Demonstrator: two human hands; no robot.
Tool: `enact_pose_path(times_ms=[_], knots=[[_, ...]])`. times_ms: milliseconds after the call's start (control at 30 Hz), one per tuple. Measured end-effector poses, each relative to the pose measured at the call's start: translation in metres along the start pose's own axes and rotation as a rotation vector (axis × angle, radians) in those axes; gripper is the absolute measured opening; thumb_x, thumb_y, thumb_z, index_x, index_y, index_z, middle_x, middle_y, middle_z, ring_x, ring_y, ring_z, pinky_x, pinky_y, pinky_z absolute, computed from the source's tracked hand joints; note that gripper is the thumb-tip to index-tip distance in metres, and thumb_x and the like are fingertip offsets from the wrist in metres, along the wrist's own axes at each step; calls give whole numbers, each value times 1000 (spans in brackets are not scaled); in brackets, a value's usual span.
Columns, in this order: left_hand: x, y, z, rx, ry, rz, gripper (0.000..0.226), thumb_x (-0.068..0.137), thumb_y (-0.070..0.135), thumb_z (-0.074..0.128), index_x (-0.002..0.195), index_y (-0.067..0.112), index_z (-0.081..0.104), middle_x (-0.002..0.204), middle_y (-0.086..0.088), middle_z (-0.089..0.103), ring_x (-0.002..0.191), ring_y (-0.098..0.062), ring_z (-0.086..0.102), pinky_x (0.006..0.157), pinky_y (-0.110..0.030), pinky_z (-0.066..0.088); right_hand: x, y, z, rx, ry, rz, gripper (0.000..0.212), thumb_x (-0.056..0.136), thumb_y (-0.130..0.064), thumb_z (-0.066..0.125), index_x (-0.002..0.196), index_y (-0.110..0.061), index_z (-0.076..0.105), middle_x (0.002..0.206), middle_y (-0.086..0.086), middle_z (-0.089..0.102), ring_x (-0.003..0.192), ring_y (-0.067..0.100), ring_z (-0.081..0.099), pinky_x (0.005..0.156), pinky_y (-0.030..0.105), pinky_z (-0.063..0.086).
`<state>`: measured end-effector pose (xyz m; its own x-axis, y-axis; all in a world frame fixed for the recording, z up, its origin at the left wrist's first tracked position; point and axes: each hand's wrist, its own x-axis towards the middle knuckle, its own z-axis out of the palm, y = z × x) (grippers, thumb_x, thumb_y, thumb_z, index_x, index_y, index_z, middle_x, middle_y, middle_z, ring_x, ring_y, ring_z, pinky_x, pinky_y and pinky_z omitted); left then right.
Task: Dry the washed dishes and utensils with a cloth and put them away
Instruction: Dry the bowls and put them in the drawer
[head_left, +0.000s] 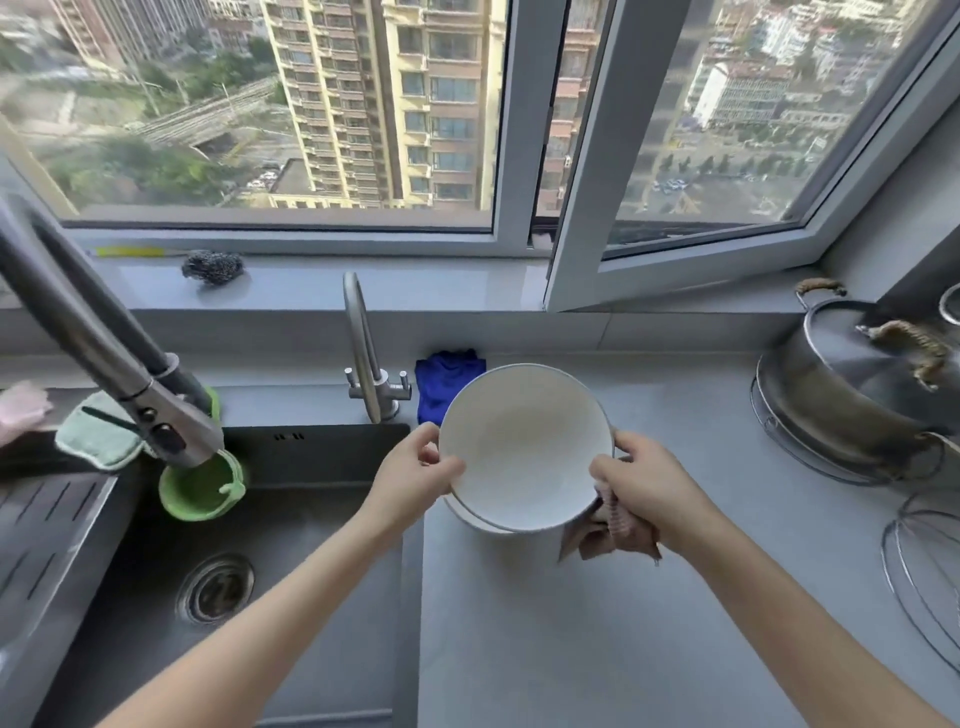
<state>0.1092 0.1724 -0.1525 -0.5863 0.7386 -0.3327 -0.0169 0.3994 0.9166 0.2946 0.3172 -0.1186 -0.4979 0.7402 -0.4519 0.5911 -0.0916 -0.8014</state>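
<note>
Counter (597, 623) beside sink (249, 597): left hand (415, 470) grips bowl (524, 447) rim; right hand (641, 480) clamps cloth (615, 535) against it. Drying likely underway; storage pending.

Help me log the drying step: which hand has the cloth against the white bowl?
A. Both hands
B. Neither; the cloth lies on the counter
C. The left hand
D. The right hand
D: the right hand bunches the brownish cloth at the white bowl rim, while the left hand grips the opposite rim bare.
</note>
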Motion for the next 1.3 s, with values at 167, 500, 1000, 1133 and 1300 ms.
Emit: enact_pose_path(times_ms=[167,500,1000,1133,1300], knots=[[-47,-2,-18,-730,-287,-150,44,65,26,63,108,20,71,114,-8,69,99,-28,67,83,-48,53,-34,-28,12,139,-295,34,27,82,1,47,89,-14,68,57,5,63,50,21,60,61,44,57],[-90,-36,-111,36,303,-115,61,46,45,53,104,29,62,98,-3,68,94,-29,61,79,-38,46,-55,-29,103,-11,-363,-34,54,84,-33,70,132,-26,46,81,4,72,55,18,68,56,42,59],[-83,-78,-180,-314,77,-174,45,66,49,71,98,17,73,99,-9,73,91,-24,70,71,-28,55,-77,-54,221,-150,-151,-641,37,93,-37,58,128,-26,57,129,-10,57,122,6,49,102,23,37],[-88,-81,-178,-396,-44,-164,39,80,49,56,99,22,75,103,-9,73,95,-19,69,76,-26,55,-71,-32,253,-871,-211,-1031,54,93,-45,42,144,-26,41,155,4,32,144,36,21,115,59,12],[-93,-83,-167,-526,-66,-180,39,78,42,56,100,16,75,110,-14,70,104,-27,66,92,-37,50,-63,-21,255,-1117,-408,-984,51,101,-41,34,150,-30,25,161,4,-4,147,34,-8,118,45,-10]])
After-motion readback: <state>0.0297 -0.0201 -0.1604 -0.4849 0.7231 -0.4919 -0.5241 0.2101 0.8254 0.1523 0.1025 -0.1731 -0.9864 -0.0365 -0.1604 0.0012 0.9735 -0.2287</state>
